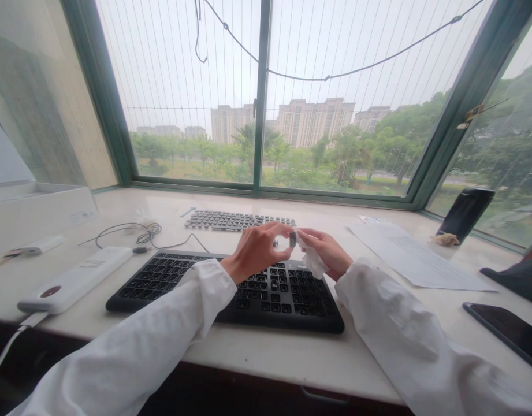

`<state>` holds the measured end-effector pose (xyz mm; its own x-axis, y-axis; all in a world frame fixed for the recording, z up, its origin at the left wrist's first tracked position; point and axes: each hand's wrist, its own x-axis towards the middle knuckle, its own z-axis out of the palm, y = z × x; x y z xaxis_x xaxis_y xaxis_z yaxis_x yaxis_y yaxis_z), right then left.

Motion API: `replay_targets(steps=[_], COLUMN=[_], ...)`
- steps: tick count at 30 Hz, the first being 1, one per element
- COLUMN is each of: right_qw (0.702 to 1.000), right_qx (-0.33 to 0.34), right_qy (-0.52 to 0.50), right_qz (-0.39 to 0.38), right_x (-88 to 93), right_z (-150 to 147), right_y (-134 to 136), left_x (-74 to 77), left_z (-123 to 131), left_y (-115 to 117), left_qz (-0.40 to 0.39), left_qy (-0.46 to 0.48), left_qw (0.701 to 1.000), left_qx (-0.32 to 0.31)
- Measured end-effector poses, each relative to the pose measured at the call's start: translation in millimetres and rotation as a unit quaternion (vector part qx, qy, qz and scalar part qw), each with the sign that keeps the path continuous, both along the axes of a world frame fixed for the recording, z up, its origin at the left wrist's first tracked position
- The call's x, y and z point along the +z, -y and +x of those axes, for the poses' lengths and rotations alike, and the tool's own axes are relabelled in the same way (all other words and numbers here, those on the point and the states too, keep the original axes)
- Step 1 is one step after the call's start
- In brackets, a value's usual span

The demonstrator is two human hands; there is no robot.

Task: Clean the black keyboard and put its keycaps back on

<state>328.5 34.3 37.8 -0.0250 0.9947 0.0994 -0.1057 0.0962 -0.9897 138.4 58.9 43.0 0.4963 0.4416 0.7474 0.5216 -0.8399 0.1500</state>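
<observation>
Above the black keyboard base (170,283), my left hand (257,249) pinches a small dark keycap (292,239) between thumb and fingers. Close beside it, my right hand (324,249) is closed on a crumpled white tissue (314,261), which reaches up against the keycap. The keyboard lies on the white sill, its key positions bare of caps, showing dark square sockets. Behind it, several loose keycaps (231,220) are laid out in rows like a keyboard layout. My hands hide part of the keyboard and the near right end of those rows.
Left of the keyboard lie a white power bank (75,280) with a cable, and a coiled dark cable (148,232). To the right are paper sheets (415,257), a phone (508,329) and an upright black object (467,214). A window (260,104) stands behind.
</observation>
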Motion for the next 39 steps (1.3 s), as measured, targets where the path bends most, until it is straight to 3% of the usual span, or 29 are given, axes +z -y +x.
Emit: replay_targets(steps=[2, 7, 14, 27, 34, 39], right_qw=[1.000, 0.998, 0.998, 0.994, 0.996, 0.998], right_qx=[-0.007, 0.050, 0.054, -0.030, -0.072, -0.022], right_qy=[-0.014, -0.026, -0.011, 0.102, 0.047, 0.050], right_qz=[0.006, -0.002, -0.004, 0.013, -0.026, -0.034], right_x=[-0.3, -1.1, -0.2, -2.4, -0.7, 0.8], right_z=[-0.7, -3.4, -3.4, -1.9, -3.6, -7.4], right_y=[-0.3, 1.2, 2.7, -1.4, 1.3, 5.6], left_x=[-0.4, -0.6, -1.2, -3.7, -2.4, -0.4], left_z=[0.5, 1.2, 1.4, 1.7, 1.0, 0.7], left_y=[0.6, 2.6, 2.7, 0.4, -1.5, -0.6], left_qz=[0.001, -0.005, -0.013, -0.015, -0.012, -0.011], left_qy=[-0.002, 0.004, 0.017, 0.016, 0.035, 0.033], left_qw=[1.000, 1.000, 1.000, 1.000, 0.999, 0.999], left_qx=[-0.005, -0.018, 0.000, 0.015, 0.019, 0.018])
